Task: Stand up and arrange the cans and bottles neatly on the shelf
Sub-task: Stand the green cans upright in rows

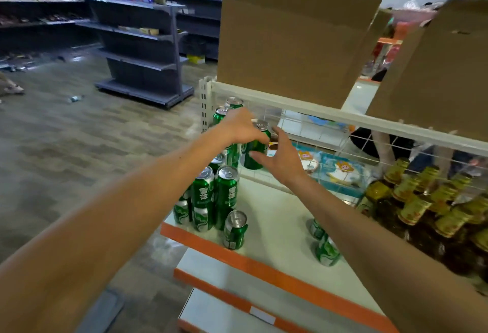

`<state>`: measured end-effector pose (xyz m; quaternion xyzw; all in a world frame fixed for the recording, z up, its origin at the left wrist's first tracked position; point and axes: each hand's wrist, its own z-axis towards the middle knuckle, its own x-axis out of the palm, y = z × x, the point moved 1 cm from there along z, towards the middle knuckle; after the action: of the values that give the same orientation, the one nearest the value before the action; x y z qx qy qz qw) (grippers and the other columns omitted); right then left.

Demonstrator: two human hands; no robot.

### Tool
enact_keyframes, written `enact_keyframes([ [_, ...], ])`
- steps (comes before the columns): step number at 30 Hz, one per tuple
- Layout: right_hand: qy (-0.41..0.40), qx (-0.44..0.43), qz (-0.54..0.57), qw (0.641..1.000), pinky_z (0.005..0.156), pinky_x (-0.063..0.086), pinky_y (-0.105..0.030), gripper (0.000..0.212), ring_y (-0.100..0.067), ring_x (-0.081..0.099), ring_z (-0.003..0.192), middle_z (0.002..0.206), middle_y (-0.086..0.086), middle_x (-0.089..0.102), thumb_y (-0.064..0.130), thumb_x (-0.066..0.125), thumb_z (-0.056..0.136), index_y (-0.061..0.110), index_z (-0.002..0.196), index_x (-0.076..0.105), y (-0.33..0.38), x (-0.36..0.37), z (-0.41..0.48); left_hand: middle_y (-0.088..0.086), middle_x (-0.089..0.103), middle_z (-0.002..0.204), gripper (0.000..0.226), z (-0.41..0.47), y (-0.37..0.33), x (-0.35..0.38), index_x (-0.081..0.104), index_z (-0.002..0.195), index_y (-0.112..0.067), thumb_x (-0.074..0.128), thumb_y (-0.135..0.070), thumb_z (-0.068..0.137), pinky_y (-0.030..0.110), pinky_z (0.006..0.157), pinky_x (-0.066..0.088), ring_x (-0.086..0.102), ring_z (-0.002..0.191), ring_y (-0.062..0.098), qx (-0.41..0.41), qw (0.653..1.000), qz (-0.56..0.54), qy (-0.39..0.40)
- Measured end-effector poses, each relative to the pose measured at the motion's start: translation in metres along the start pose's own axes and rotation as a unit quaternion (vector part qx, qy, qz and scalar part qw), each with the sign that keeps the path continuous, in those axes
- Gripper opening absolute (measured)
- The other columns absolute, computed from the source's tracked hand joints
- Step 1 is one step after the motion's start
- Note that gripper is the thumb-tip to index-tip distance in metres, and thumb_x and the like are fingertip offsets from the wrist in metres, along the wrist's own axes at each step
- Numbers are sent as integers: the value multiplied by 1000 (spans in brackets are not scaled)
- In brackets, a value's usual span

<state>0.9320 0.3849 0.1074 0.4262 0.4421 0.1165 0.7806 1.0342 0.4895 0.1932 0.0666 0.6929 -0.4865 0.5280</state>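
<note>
Both bare arms stretch forward, nearly straight; the left hand (239, 127), palm down, curls its fingers (258, 137) round the top of 1 upright green can (256, 148); the right hand (281, 159) is spread, straight fingers touching that can's side.

I get soft, even overhead light with weak shadows. Glare patches sit on the far-left floor (87, 131). Straight lines bow at the edges; the far right smears.

Glossy green metal cans (227, 195) are shining on the smooth matt white shelf (277, 216) under dull brown cardboard (290, 42).
</note>
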Motion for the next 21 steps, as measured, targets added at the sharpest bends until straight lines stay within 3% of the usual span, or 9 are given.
enact_keyframes([
  [4,-20,14,10,1000,99,48,-37,96,-16,55,121,139,3,53,38,82,77,20,153,26,-27,-25,-23,1,52,67,34,-5,-28,50,60,76,-10,86,-31,68,29,52,41,52,64,15,26,998,-15,57],
  [7,7,55,-25,998,98,50,-43,99,-20,57,119,136,0,54,43,83,71,19,150,29,-59,-41,-42,7,63,109,55,-5,-39,85,64,117,-7,84,-33,73,35,83,50,59,97,21,54,992,31,108],
  [10,71,99,-151,981,93,52,-47,89,-27,59,114,135,-4,53,44,81,70,24,142,34,-89,-51,-60,9,52,140,74,-3,-41,100,49,141,-8,78,-40,81,33,96,42,52,123,25,66,980,107,154],
  [15,124,135,-305,934,93,50,-45,79,-27,59,110,127,-4,57,51,75,71,23,135,38,-131,-48,-83,8,60,131,55,-5,-19,85,58,133,-11,73,-39,87,32,94,44,57,116,24,59,979,157,113],
  [18,133,131,-344,920,105,41,-47,74,-29,55,118,129,-5,59,50,71,77,20,137,40,-144,-41,-88,7,64,120,44,-10,8,68,64,125,-12,71,-36,88,33,87,48,61,104,22,32,978,190,74],
  [21,159,134,-382,901,103,43,-44,64,-28,55,118,126,-7,60,48,68,84,16,134,44,-148,-35,-90,4,69,105,25,-16,34,53,71,107,-15,68,-31,89,34,78,52,62,90,20,9,978,208,13],
])
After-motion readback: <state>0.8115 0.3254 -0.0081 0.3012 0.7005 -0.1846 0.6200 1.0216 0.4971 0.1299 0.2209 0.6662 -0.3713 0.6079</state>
